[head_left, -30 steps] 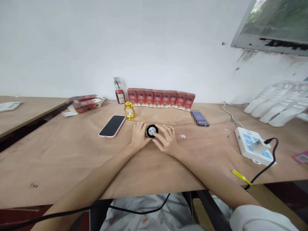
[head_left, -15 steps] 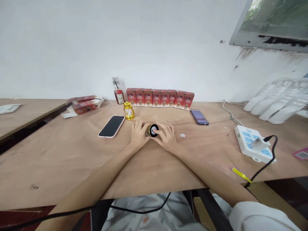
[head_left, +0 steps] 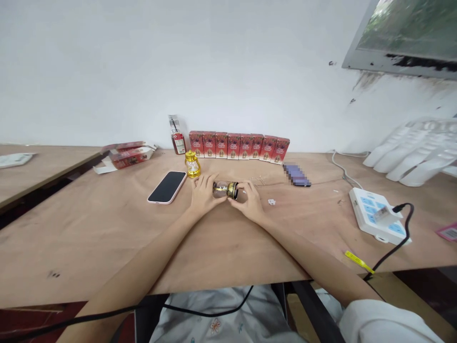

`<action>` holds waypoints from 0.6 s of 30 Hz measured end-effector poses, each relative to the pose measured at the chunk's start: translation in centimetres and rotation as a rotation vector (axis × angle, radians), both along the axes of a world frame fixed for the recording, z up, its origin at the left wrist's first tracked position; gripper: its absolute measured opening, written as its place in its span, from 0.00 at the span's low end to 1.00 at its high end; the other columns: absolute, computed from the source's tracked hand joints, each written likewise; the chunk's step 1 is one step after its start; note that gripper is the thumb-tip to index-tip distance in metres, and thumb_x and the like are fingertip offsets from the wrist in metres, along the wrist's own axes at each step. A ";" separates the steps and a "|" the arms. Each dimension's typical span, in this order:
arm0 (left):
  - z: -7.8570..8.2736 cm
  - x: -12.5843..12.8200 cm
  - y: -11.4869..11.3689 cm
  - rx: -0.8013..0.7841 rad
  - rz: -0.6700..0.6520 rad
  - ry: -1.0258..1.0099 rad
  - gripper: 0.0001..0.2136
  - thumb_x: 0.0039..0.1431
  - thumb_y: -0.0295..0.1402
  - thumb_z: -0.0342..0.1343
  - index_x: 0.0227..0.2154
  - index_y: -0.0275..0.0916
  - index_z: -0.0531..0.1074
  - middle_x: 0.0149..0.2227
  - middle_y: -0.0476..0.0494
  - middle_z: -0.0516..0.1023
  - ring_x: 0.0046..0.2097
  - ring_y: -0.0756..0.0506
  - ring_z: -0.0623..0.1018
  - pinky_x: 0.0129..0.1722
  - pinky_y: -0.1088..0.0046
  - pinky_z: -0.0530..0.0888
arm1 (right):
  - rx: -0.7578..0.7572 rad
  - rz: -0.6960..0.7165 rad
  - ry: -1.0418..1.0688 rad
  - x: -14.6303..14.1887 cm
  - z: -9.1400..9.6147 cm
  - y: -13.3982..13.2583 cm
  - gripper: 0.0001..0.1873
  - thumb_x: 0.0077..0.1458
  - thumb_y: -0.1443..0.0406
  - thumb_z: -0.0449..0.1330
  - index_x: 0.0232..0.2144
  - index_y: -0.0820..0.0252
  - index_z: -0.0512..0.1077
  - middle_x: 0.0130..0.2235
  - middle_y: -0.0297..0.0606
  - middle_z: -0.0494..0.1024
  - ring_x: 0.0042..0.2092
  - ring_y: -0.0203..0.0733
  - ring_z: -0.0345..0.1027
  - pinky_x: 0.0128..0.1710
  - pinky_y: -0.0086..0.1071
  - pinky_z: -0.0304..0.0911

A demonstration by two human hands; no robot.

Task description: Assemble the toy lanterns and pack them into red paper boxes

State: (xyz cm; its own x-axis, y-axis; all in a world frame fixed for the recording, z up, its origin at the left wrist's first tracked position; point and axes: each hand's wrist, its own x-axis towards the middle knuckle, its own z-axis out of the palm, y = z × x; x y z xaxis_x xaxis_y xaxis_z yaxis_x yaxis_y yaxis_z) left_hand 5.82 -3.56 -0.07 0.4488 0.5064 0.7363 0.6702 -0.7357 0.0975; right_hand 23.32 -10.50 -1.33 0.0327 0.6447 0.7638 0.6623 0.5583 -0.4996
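Note:
A small gold toy lantern (head_left: 225, 189) with a clear glass body lies sideways between my hands, its base towards the right. My left hand (head_left: 202, 194) grips its left end with curled fingers. My right hand (head_left: 249, 198) pinches the base end. A second gold lantern (head_left: 192, 165) stands upright just behind my left hand. A row of several red boxes (head_left: 238, 146) lines the wall behind.
A black phone (head_left: 167, 187) in a pink case lies left of my hands. A white power strip (head_left: 377, 215) with a black cable sits at the right. A purple item (head_left: 296, 175), opened red boxes (head_left: 126, 155) and white plastic trays (head_left: 416, 152) are around the wooden table (head_left: 107, 228).
The lantern has been turned from base facing me to lying sideways, so its glass body and gold rim show. Both hands stayed on it.

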 end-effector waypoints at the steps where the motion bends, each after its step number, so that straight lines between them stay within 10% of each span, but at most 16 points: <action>1: 0.0 0.0 0.1 -0.019 0.003 -0.019 0.33 0.47 0.49 0.60 0.53 0.37 0.60 0.48 0.34 0.73 0.50 0.35 0.71 0.49 0.58 0.58 | -0.024 0.011 0.030 0.1 0.0 0.1 0.14 0.47 0.63 0.64 0.37 0.55 0.66 0.41 0.39 0.70 0.45 0.44 0.68 0.46 0.39 0.67; 18: -0.6 0.2 0.4 -0.158 0.050 -0.006 0.25 0.46 0.49 0.62 0.44 0.39 0.67 0.43 0.40 0.75 0.45 0.38 0.73 0.42 0.64 0.65 | -0.138 0.052 0.183 0.2 -0.3 0.4 0.16 0.44 0.60 0.67 0.35 0.56 0.68 0.40 0.37 0.69 0.42 0.41 0.70 0.46 0.38 0.68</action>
